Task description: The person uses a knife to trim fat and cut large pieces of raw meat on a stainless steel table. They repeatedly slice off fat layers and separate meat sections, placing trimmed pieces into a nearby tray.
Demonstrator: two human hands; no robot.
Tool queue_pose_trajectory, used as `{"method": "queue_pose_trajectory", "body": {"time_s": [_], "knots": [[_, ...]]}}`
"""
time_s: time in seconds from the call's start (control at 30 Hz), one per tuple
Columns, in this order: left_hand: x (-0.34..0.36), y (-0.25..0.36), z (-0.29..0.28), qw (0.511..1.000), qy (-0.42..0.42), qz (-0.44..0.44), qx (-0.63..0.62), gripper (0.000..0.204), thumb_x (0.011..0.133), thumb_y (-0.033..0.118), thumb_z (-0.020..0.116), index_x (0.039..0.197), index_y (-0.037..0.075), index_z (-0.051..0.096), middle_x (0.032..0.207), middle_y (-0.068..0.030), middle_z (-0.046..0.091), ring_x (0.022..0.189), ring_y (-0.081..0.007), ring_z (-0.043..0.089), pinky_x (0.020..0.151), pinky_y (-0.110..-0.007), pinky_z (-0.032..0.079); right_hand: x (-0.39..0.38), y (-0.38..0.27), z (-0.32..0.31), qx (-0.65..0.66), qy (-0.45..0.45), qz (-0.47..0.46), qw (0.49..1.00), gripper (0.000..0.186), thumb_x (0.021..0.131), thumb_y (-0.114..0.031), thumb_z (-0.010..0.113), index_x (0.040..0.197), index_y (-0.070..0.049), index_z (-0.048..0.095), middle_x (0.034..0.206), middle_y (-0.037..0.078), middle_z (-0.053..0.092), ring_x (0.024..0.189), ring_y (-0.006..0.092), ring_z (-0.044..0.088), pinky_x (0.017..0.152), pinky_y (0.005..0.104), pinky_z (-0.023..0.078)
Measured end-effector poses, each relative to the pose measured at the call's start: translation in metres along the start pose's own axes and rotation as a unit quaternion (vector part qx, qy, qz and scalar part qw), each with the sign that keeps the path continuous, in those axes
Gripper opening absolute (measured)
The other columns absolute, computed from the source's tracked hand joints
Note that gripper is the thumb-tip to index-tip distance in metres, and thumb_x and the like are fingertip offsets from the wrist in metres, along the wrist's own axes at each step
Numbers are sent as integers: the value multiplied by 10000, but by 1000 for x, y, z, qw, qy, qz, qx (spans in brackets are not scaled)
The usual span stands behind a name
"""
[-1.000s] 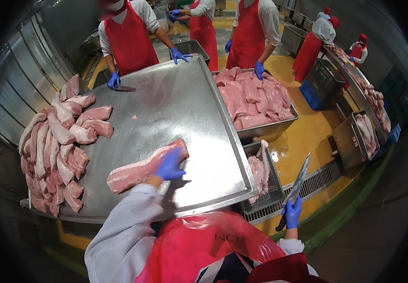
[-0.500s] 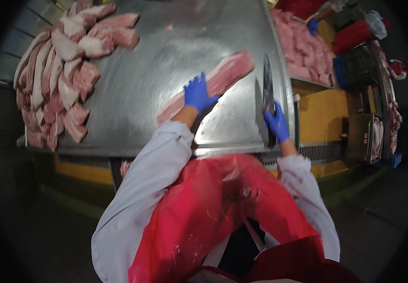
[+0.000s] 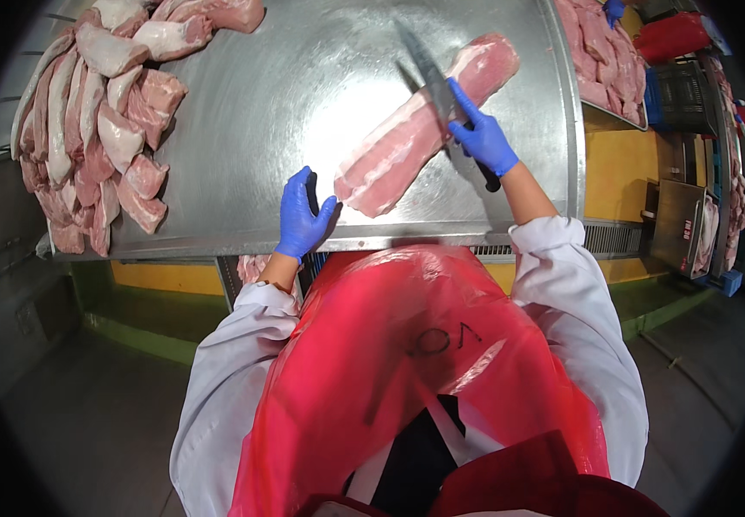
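A long piece of raw meat (image 3: 400, 159), pink with a pale fatty strip, lies slanting across the steel table (image 3: 286, 146). My right hand (image 3: 486, 145), in a blue glove, is closed on the dark handle of a long knife (image 3: 427, 69), index finger stretched toward the blade. The blade passes over the meat and points away to the far left; whether it touches the meat I cannot tell. Close to the meat's near left end is my left hand (image 3: 302, 217), also blue-gloved, holding nothing, its thumb and fingers apart.
Several pieces of fatty meat (image 3: 88, 121) are heaped on the table's left side. Beyond the right edge stands a tray of meat (image 3: 605, 65), with another person's gloved hand (image 3: 615, 10) above it. A dark crate (image 3: 681, 96) and a metal container (image 3: 681, 228) are farther right.
My right hand brought the knife left over the meat, its tip swinging left. My left hand let go of the meat and moved to its near end. The meat has shifted and looks turned over.
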State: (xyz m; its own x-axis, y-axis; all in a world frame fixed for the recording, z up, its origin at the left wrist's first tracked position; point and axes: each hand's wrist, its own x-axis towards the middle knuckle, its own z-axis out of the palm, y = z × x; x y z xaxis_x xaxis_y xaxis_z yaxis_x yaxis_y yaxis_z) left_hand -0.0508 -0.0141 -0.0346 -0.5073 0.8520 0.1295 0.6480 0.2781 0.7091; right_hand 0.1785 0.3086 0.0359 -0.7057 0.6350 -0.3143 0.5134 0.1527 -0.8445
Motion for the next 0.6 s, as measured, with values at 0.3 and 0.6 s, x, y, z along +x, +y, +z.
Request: {"method": "queue_pose_trajectory", "body": {"time_s": [0.3, 0.6], "knots": [[-26, -26, -30, 991, 80, -74, -75, 543, 900, 115, 697, 1371, -33, 469, 1209, -171, 575, 1109, -276, 588, 967, -392, 469, -15, 14, 49, -97, -2, -134, 986, 717, 924, -174, 603, 1552, -369, 318, 879, 199, 671, 785, 357, 675, 759, 427, 524], [-57, 19, -44, 971, 186, -131, -79, 494, 936, 76, 651, 1391, -6, 479, 1223, -135, 620, 1075, -214, 602, 941, -351, 478, -89, 73, 25, -69, -76, -95, 990, 745, 878, -193, 603, 1561, -314, 329, 936, 196, 720, 800, 327, 719, 797, 376, 554]]}}
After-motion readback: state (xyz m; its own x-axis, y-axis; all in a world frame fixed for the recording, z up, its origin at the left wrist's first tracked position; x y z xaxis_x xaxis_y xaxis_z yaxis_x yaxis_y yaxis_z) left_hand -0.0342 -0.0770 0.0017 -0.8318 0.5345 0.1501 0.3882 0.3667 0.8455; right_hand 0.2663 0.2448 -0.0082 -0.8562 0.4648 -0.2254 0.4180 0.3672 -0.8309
